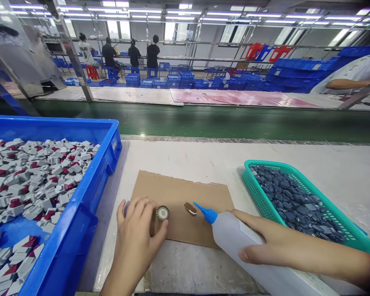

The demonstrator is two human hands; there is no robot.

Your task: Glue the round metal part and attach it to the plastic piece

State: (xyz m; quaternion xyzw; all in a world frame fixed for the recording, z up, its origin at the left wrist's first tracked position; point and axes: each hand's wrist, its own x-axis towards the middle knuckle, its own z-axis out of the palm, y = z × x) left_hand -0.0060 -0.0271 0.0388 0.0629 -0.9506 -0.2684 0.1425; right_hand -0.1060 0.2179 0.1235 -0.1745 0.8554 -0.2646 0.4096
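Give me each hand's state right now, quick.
Left hand: closed around a small part on the cardboard sheet, fingertips by a round gold-rimmed cap.
Right hand: gripping the squeeze bottle, blue nozzle beside a brown blob.

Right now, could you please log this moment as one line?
left hand: holds round cap | right hand: grips squeeze bottle | cardboard: glue blob

A translucent, matt plastic bottle (234,238) with a glossy blue plastic nozzle (205,212) is being gripped by the right hand (265,242). A round cap (162,213) with a shiny metal rim is being pinched by the left hand (138,234). Rough, matt brown cardboard (185,197) is being used underneath. At 9 o'clock, smooth, glossy blue plastic is being shown by the crate (89,197); at 3 o'clock, perforated teal plastic by the basket (259,197).
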